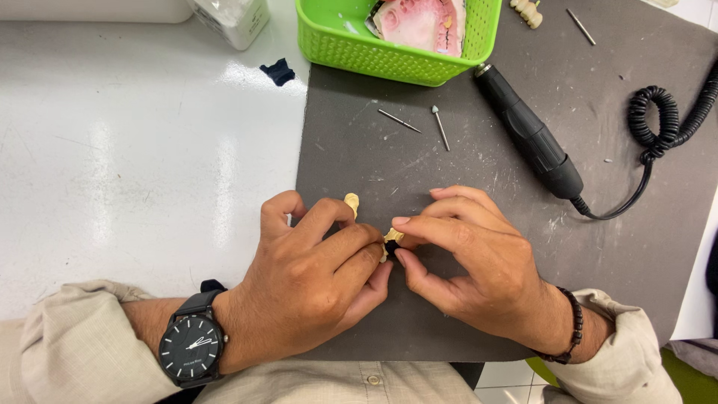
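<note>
A small cream-coloured piece (pixel 392 236) is held between both hands at the centre of a dark grey mat (pixel 479 299). The left hand (pixel 318 280) is closed around the piece from the 9 o'clock side, its fingers curled over it; a second cream tip (pixel 351 203) is seen protruding above this hand at 12 o'clock, and whether it belongs to the same piece cannot be told. The right hand (pixel 475 262) is pinched on the piece from the 3 o'clock side, thumb and forefinger meeting at it. A black wristwatch (pixel 193 347) is worn on the left wrist and a dark bead bracelet (pixel 574 329) on the right.

At 12 o'clock from the hands, two thin metal bits (pixel 440 128) are laid on the mat, well apart from the fingers. At 1 o'clock, a black handheld grinder (pixel 529 135) is lying diagonally, with its coiled cord (pixel 658 123) trailing towards 3 o'clock. A green plastic basket (pixel 351 45) is placed at the mat's upper edge, at 12 o'clock, with a pink and white dental cast (pixel 419 22) inside. A small dark scrap (pixel 278 72) is lying on the white table (pixel 134 164) at 11 o'clock.
</note>
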The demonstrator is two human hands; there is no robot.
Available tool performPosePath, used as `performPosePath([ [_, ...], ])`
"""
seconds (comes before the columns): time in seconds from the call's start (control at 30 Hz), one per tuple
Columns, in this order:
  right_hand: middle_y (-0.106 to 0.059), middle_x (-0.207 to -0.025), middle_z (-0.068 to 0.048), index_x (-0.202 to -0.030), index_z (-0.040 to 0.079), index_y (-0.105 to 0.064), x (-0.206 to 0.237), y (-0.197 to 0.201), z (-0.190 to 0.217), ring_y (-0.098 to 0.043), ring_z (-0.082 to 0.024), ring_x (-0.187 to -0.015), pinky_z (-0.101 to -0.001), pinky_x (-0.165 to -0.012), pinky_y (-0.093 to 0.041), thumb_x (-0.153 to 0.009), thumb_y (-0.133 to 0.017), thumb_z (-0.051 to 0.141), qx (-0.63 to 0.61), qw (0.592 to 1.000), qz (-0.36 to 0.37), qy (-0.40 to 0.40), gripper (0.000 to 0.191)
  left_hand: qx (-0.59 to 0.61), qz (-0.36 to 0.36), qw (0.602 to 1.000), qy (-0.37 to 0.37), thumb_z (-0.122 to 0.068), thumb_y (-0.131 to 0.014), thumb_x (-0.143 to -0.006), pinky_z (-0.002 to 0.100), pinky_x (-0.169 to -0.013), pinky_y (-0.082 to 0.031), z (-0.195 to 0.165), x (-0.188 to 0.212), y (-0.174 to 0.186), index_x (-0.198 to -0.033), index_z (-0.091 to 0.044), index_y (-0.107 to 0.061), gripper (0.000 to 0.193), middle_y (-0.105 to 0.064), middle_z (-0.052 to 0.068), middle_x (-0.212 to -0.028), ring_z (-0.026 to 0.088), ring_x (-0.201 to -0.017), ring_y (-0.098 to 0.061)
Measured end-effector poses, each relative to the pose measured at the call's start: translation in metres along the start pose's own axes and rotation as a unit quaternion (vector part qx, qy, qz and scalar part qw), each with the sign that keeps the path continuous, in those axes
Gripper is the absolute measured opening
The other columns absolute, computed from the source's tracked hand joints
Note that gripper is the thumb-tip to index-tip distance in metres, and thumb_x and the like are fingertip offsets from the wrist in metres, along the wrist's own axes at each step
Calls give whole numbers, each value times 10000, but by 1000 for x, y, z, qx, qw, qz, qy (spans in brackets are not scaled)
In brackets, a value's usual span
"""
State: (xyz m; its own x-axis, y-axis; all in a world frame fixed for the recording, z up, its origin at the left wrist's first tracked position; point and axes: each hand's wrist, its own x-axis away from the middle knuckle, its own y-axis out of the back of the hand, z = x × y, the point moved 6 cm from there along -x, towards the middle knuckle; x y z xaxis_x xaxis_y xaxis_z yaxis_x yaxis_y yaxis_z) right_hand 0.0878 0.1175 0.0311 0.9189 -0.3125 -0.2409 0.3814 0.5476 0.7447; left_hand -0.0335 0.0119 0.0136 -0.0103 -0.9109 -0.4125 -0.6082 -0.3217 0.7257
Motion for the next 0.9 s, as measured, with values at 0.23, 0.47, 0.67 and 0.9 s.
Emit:
performPosePath([
  [0.23, -713, -957, -35, -1164, 55, -638, 2, -1, -1, -703, -190, -902, -463, -1016, -555, -805, -845, 11, 6, 1000, -8, 8, 416, -2, -10, 1000, -9, -202, -833, -867, 443, -854, -320, 1, 1, -1, -911, -87, -730, 161, -704, -14, -995, 182, -998, -629],
  [0.47, -704, -944, -57, -1153, 46, -638, 1, -5, -4, -697, -203, -880, -460, -997, -593, -814, -856, -8, -2, 1000, -15, 5, 407, 7, -3, 1000, 1, -205, -833, -879, 454, -862, -317, 5, 2, -5, -938, -84, -736, 166, -707, -5, -1023, 178, -992, -625],
  [0.67, -725, -939, -60, -1166, 27, -623, -1, -6, -6, -715, -240, -950, -420, -973, -606, -819, -834, -24, -15, 1000, -6, 6, 410, 1, -5, 1000, 11, -203, -833, -882, 455, -872, -310, 7, 1, -9, -960, -84, -740, 170, -706, -12, -1035, 187, -1002, -625],
  [0.9, -727, -942, -59, -1181, 31, -626, 2, -8, -10, -718, -236, -960, -377, -945, -614, -831, -838, -20, -7, 1000, -2, 2, 412, -4, 7, 1000, 19, -214, -834, -860, 461, -862, -306, 9, 1, -15, -930, -96, -735, 169, -706, -18, -1024, 194, -999, -630],
])
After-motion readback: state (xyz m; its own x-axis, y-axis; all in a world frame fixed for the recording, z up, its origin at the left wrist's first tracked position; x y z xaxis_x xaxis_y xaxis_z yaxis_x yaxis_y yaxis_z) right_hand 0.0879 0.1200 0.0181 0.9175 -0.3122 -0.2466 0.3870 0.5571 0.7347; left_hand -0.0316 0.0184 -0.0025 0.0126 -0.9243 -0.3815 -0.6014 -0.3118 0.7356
